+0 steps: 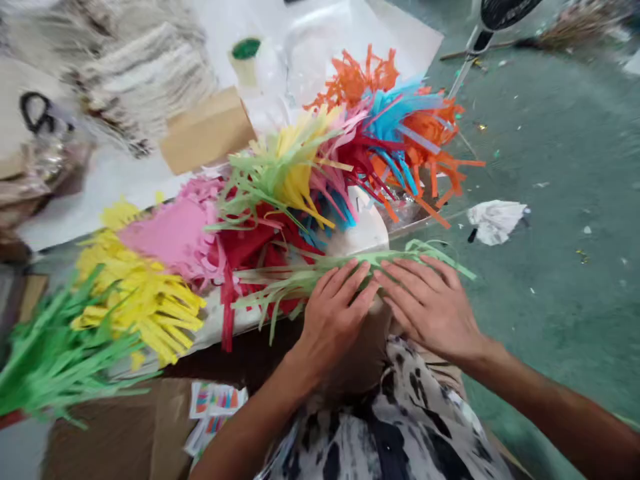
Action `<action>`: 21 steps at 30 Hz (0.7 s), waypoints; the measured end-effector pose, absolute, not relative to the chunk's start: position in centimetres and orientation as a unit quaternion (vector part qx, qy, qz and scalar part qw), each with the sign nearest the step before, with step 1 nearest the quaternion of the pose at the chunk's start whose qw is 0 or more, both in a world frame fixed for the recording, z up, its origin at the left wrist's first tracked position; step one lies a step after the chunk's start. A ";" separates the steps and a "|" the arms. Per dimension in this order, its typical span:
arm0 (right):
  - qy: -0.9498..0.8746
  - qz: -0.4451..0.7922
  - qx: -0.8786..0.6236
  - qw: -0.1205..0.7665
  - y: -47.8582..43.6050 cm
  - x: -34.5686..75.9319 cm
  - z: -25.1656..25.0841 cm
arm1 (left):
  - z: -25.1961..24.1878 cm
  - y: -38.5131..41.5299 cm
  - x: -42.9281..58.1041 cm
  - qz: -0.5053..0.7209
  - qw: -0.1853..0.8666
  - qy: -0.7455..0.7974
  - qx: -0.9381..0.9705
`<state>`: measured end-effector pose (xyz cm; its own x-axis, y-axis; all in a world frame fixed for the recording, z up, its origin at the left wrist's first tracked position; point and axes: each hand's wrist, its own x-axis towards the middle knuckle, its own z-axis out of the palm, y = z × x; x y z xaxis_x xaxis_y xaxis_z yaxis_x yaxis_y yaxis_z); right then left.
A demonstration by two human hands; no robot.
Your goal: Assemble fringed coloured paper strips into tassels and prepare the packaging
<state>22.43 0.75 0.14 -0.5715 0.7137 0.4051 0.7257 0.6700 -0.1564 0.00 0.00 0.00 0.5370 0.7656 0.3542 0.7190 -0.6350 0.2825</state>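
Both hands are open, fingers spread and lying flat, gripping nothing. The left hand and the right hand rest side by side on a green paper fringe, their fingertips almost meeting. The fringe's top edge is hidden under the palms and fingers, so how it is fixed cannot be seen. Its cut strips run out past both hands, toward the right and down the left. Under and beyond the hands is a white form, a smooth curved shell mostly covered by layered fringes. Its underside is hidden behind the hands, and a dark brown area below them is hard to make out. Away from the hands, the form carries a red fringe, then pink and yellow toward the left, with blue and orange sprays farther out. A looser green bunch is cut off at the left edge. Blurred scissors lie at the upper left, near a tape roll and cardboard. Crumpled paper lies on the green floor.
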 end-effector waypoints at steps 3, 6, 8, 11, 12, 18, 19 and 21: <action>-0.886 -0.021 -0.404 0.226 2.2 23.6 -0.6 | 0.0 0.1 -0.7 0.239 0.044 0.447 0.861; -0.891 -0.013 -0.399 0.215 2.9 24.2 -0.4 | 0.2 0.1 -1.3 0.250 0.043 0.476 0.842; -0.892 -0.004 -0.401 0.208 3.2 24.2 0.0 | 0.5 0.2 -1.6 0.258 0.056 0.488 0.832; -0.887 0.017 -0.411 0.211 3.4 23.7 0.5 | 1.1 0.5 -1.9 0.270 0.098 0.498 0.818; -0.881 0.029 -0.420 0.215 3.5 23.5 0.6 | 1.2 0.7 -1.9 0.270 0.110 0.504 0.813; -0.826 0.100 -0.496 0.248 4.1 23.0 0.9 | 2.0 2.0 -2.8 0.235 0.116 0.569 0.779; -0.818 0.107 -0.505 0.253 4.1 23.0 0.9 | 2.1 2.1 -2.9 0.228 0.111 0.581 0.774; -0.806 0.115 -0.523 0.253 4.1 22.9 1.1 | 2.1 2.3 -3.1 0.212 0.092 0.598 0.767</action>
<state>22.90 4.10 1.06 -0.3246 0.9014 0.2867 0.7847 0.4258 -0.4504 -3.05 2.32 2.08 0.1940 0.9571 0.2153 0.8788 -0.2671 0.3954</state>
